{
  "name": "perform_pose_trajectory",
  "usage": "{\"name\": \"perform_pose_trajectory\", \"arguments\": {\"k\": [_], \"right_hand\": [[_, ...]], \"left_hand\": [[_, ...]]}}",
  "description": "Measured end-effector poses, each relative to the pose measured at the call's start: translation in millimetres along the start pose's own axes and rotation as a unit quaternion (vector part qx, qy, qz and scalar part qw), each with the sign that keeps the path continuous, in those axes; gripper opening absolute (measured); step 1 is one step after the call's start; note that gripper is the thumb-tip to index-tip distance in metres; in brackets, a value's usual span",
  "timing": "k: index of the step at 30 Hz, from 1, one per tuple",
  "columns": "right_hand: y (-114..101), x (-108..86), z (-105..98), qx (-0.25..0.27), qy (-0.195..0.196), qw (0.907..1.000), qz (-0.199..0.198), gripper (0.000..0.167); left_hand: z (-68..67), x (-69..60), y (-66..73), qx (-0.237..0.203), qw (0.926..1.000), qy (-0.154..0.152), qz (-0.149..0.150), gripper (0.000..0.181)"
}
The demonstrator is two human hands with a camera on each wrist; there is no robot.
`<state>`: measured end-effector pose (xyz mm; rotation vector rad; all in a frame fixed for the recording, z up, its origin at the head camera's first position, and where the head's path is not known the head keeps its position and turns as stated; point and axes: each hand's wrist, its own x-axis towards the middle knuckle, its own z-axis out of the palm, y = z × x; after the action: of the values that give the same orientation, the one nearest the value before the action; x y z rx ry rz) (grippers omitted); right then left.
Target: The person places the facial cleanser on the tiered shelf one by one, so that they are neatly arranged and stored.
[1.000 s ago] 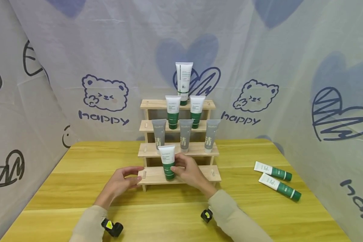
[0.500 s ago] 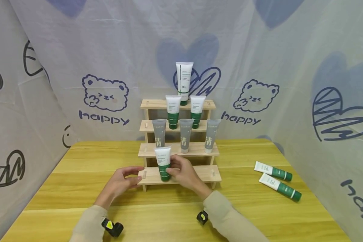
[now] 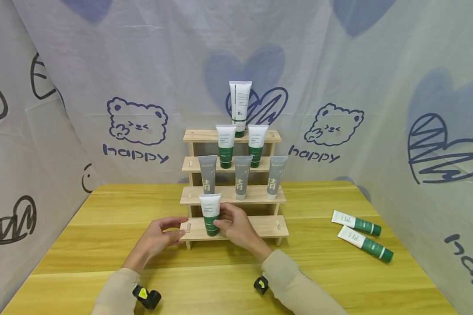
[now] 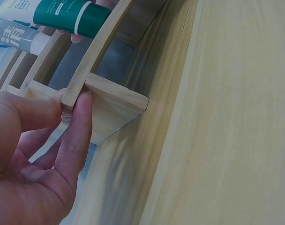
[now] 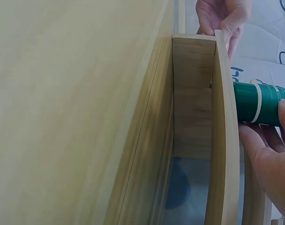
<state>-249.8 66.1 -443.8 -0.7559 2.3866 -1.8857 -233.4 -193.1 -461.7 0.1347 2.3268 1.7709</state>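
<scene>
A white and green cream tube (image 3: 210,214) stands cap down on the lowest step of a wooden tiered stand (image 3: 256,225), left of that step's middle. My right hand (image 3: 236,225) grips its green lower part from the right, thumb in front; the right wrist view shows the green cap (image 5: 247,102) against the step. At the step's left end my left hand (image 3: 155,238) pinches the board (image 4: 79,84) between thumb and fingers, plain in the left wrist view. Grey tubes (image 3: 241,177) line the step above, two white and green tubes (image 3: 225,146) the one higher, and one tall white tube (image 3: 240,105) the top.
Two more white and green tubes (image 3: 364,245) lie on the yellow wood-grain table (image 3: 319,271) to the right. Behind the stand hangs a pale cloth (image 3: 142,65) printed with hearts and bears.
The right hand has moved left along the lowest step with the white and green tube, from near the middle. My left hand has stayed at the step's left end.
</scene>
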Motion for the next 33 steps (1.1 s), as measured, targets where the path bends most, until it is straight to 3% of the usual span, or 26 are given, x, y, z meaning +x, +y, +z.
{"name": "perform_pose_trajectory", "arguments": {"k": [33], "right_hand": [[2.2,-1.3,-0.4,0.009,-0.031,0.9994,0.012,0.039]], "left_hand": [[0.5,0.8,-0.6,-0.002,1.0000,0.004,-0.003,0.049]]}}
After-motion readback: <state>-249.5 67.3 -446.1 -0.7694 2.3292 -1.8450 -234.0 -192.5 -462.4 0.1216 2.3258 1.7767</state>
